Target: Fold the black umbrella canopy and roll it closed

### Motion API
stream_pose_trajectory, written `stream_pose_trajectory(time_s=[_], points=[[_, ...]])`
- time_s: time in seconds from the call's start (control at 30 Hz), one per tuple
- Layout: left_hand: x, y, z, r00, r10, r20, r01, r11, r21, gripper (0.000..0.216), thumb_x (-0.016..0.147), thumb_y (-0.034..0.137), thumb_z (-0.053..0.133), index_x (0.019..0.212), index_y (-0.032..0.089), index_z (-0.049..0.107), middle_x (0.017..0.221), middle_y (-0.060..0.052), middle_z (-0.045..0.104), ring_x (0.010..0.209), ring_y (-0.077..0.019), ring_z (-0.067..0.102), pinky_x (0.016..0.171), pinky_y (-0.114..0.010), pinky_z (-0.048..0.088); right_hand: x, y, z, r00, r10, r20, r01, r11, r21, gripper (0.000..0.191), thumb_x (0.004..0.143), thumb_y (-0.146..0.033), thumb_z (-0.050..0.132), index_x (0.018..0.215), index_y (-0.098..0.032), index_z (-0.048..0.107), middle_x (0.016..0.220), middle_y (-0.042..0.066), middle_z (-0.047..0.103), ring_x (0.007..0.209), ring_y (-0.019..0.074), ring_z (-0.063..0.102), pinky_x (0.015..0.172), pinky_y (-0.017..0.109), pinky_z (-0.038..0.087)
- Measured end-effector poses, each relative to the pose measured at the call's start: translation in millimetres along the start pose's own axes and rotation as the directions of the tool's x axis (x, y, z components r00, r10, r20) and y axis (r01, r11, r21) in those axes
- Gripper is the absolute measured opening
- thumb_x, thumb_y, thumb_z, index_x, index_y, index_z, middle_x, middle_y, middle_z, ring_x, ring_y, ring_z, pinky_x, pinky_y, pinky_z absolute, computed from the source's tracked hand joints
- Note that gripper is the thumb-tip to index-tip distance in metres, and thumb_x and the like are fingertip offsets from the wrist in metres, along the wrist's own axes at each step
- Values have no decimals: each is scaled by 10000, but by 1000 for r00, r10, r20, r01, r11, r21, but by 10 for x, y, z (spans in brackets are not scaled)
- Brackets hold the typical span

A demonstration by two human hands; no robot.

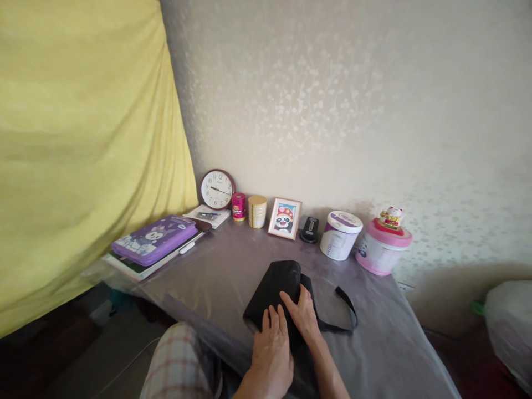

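Note:
A black folded fabric bundle point(270, 285) lies on the table in front of me; I cannot tell exactly what kind of article it is. From its right side a black strap point(351, 307) runs out in a loop onto the tabletop. My left hand point(272, 343) rests on the near part of the fabric, fingers stretched out and flat. Along the right edge, my right hand point(305, 315) presses on the bundle with thumb and fingers apart. The underside of the bundle and what it may contain are hidden.
Along the wall stand a clock point(218, 189), a pink can point(238, 207), a yellow-lidded jar point(257, 211), a picture frame point(285, 219), a small black device point(310, 229), a white tub point(341, 235) and a pink-lidded tub point(380, 255). A purple case point(153, 241) lies on books at left.

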State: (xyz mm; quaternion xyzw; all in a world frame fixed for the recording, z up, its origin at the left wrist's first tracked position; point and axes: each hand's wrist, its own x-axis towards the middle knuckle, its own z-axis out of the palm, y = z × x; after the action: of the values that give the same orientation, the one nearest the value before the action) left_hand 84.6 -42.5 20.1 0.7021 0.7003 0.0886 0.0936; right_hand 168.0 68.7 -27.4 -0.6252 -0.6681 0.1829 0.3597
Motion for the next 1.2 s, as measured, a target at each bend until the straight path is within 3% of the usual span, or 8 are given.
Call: stream_pose_trajectory(time_s=[0.1, 0.23, 0.43, 0.53, 0.67, 0.8, 1.03, 1.2], points=[[-47, -150, -66, 1000, 5, -18, -7, 994, -110, 749, 716, 272, 504, 1393, 43, 281, 1413, -196, 366, 1245, -375, 391, 940, -476, 414, -7, -33, -25, 995, 90, 45, -91, 996, 9, 698, 747, -506, 509, 1246, -23, 433, 1179, 227, 550, 1165, 343, 482, 972, 435, 378], [-67, -226, -57, 999, -48, -9, 46, 991, -126, 739, 731, 389, 488, 1366, 39, 346, 1351, -197, 453, 1211, -393, 411, 970, -503, 355, -17, -53, -56, 994, 96, 56, -99, 994, 52, 706, 753, -512, 501, 1263, -30, 421, 1200, 220, 540, 1197, 331, 454, 995, 425, 353], [-64, -126, 0, 996, -88, 35, 91, 987, -135, 734, 744, 286, 473, 1388, 3, 260, 1399, -214, 380, 1185, -307, 476, 957, -396, 385, -18, -127, -134, 986, 128, 108, -132, 991, 27, 743, 753, -505, 509, 1293, -8, 398, 1230, 225, 514, 1214, 329, 431, 986, 397, 357], [-51, -54, -12, 987, -109, 117, 124, 984, -125, 730, 753, 234, 470, 1398, -1, 220, 1434, -231, 306, 1107, -264, 559, 891, -303, 442, -24, -230, -232, 978, 152, 142, -139, 986, -97, 700, 771, -482, 506, 1277, -7, 421, 1223, 227, 506, 1189, 350, 442, 970, 408, 361], [-39, 53, -30, 984, -119, 130, 127, 991, -51, 715, 748, 168, 487, 1392, -6, 232, 1412, -259, 328, 1044, -261, 602, 840, -281, 479, -43, -381, -344, 978, 140, 158, -96, 962, -257, 622, 794, -497, 493, 1208, -32, 485, 1149, 223, 531, 1129, 366, 481, 906, 423, 400], [-46, 162, 16, 993, -102, 54, 100, 994, 40, 689, 723, 96, 517, 1364, -19, 293, 1383, -283, 360, 1004, -263, 622, 831, -293, 501, -42, -425, -369, 965, 186, 185, -130, 951, -279, 655, 785, -527, 503, 1199, -22, 461, 1123, 231, 534, 1102, 373, 502, 880, 431, 408], [-39, 318, 65, 995, -89, -52, 97, 981, 170, 603, 721, -16, 473, 1318, -10, 389, 1314, -284, 451, 813, -241, 668, 713, -296, 553, -22, -334, -425, 953, 234, 192, -192, 957, -216, 506, 759, -480, 554, 1142, -151, 512, 1117, 172, 559, 1108, 319, 519, 868, 356, 409], [-42, 378, 122, 979, -124, -162, 160, 958, 236, 561, 765, -82, 310, 1290, 49, 456, 1236, -251, 540, 734, -212, 668, 669, -302, 555, -51, -386, -393, 962, 214, 169, -167, 952, -255, 660, 756, -496, 531, 1224, -44, 419, 1157, 241, 514, 1141, 377, 477, 881, 427, 397]])
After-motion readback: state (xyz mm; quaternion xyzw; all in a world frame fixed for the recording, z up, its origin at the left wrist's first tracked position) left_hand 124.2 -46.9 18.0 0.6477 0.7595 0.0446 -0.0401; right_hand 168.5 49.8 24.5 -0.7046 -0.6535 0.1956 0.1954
